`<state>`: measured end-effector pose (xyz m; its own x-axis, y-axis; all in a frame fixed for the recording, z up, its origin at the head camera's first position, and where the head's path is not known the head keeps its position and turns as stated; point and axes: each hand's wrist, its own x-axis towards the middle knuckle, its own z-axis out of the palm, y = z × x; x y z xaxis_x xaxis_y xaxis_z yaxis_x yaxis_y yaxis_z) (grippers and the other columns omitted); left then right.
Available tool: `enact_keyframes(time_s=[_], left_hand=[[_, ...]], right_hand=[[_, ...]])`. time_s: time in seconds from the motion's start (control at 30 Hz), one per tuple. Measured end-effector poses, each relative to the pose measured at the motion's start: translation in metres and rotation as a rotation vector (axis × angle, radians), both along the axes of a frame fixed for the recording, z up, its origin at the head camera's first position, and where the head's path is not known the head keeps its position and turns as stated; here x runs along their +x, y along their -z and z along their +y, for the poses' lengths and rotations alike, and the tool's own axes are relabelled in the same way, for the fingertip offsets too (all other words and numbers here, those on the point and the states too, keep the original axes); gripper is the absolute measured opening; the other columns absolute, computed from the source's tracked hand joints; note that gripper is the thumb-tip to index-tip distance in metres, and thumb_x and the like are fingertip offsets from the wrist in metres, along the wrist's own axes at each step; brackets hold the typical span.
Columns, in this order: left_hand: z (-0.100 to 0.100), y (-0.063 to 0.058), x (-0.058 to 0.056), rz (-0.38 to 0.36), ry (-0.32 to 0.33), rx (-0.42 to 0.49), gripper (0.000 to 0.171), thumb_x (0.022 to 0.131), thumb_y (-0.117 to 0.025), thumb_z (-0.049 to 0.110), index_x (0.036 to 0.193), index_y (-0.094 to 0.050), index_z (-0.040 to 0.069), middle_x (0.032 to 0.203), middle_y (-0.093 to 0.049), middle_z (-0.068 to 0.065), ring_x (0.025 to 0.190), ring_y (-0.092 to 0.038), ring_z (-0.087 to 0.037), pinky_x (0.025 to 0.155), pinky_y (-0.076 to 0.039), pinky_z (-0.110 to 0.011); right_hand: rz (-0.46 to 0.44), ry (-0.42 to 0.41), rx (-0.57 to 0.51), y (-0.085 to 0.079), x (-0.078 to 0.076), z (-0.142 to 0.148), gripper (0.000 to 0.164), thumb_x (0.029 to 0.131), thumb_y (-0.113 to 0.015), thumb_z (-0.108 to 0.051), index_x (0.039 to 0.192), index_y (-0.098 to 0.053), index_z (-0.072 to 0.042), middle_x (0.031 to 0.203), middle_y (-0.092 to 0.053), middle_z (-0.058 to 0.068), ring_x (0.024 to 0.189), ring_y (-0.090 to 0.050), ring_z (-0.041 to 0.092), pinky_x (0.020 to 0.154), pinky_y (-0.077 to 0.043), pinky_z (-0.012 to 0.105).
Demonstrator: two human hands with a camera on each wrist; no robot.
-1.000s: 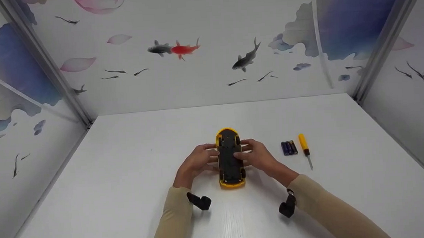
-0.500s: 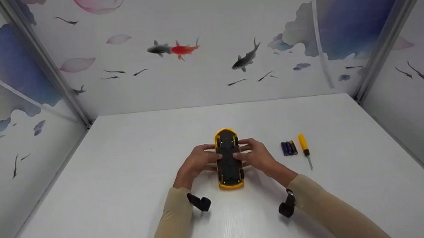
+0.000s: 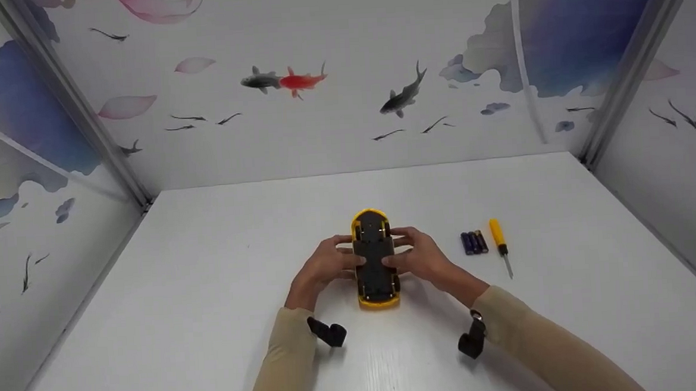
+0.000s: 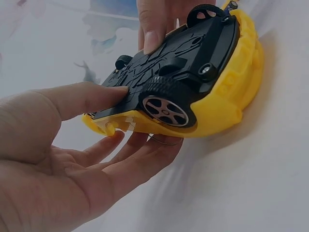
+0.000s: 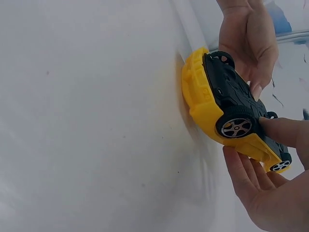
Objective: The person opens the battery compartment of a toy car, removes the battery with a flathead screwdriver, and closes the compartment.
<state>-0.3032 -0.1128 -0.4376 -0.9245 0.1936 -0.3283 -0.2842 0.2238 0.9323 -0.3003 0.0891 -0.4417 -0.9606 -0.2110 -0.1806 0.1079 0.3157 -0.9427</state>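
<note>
A yellow toy car [image 3: 377, 274] is held upside down, its black underside with wheels and screws facing up. My left hand [image 3: 326, 261] grips its left side, the thumb on the underside and the fingers beneath the yellow body, as the left wrist view shows with the car [image 4: 217, 104]. From the other side my right hand [image 3: 419, 254] holds it the same way; in the right wrist view its thumb lies near a silver-spoked wheel [image 5: 236, 127]. The palms are partly hidden in the head view.
Several dark batteries [image 3: 474, 243] lie side by side to the right of the right hand. Beyond them is a screwdriver [image 3: 498, 235] with a yellow handle. White panels printed with fish [image 3: 303, 80] rise behind the white table [image 3: 198, 287] and at both sides.
The toy car has shifted slightly left in both hands, and its near end has risen a little. Both thumbs have slid a little toward the near end of the underside. Batteries and screwdriver lie unmoved.
</note>
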Motion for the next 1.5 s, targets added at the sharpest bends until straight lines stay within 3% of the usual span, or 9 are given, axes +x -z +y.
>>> enact_keyframes(time_s=[0.63,1.0,1.3,1.5], left_hand=[[0.001,-0.002,-0.001,0.001,0.006,0.075,0.061,0.082,-0.065,0.017,0.137,-0.037,0.016,0.123,-0.058,-0.011,0.103,-0.062,-0.021,0.089,-0.050,-0.040],[-0.003,-0.009,0.000,-0.016,0.000,0.087,0.052,0.087,-0.057,0.018,0.136,-0.039,0.016,0.123,-0.055,-0.012,0.105,-0.060,-0.023,0.085,-0.052,-0.038],[-0.011,-0.005,0.003,-0.014,0.041,0.139,0.052,0.088,-0.059,0.025,0.136,-0.038,0.015,0.125,-0.055,-0.011,0.108,-0.059,-0.024,0.088,-0.051,-0.039],[-0.009,0.001,0.006,-0.013,0.114,0.192,0.044,0.091,-0.055,0.032,0.131,-0.045,0.016,0.132,-0.049,-0.012,0.111,-0.057,-0.026,0.089,-0.051,-0.041]], right_hand=[[0.053,0.002,-0.019,0.003,0.006,0.004,0.067,0.078,-0.072,-0.016,0.136,-0.040,-0.021,0.129,-0.050,0.008,0.105,-0.060,0.021,0.082,-0.054,0.033],[0.159,0.110,0.014,-0.002,0.017,-0.003,0.060,0.076,-0.073,-0.010,0.129,-0.046,-0.015,0.113,-0.053,0.009,0.100,-0.057,0.022,0.076,-0.055,0.031],[0.177,0.156,0.016,0.001,0.018,-0.009,0.057,0.074,-0.074,-0.005,0.126,-0.049,-0.012,0.107,-0.054,0.009,0.093,-0.059,0.020,0.073,-0.055,0.030],[0.102,0.175,-0.030,0.006,0.016,-0.014,0.052,0.077,-0.072,-0.007,0.124,-0.051,-0.009,0.105,-0.059,0.011,0.086,-0.063,0.017,0.073,-0.056,0.028]])
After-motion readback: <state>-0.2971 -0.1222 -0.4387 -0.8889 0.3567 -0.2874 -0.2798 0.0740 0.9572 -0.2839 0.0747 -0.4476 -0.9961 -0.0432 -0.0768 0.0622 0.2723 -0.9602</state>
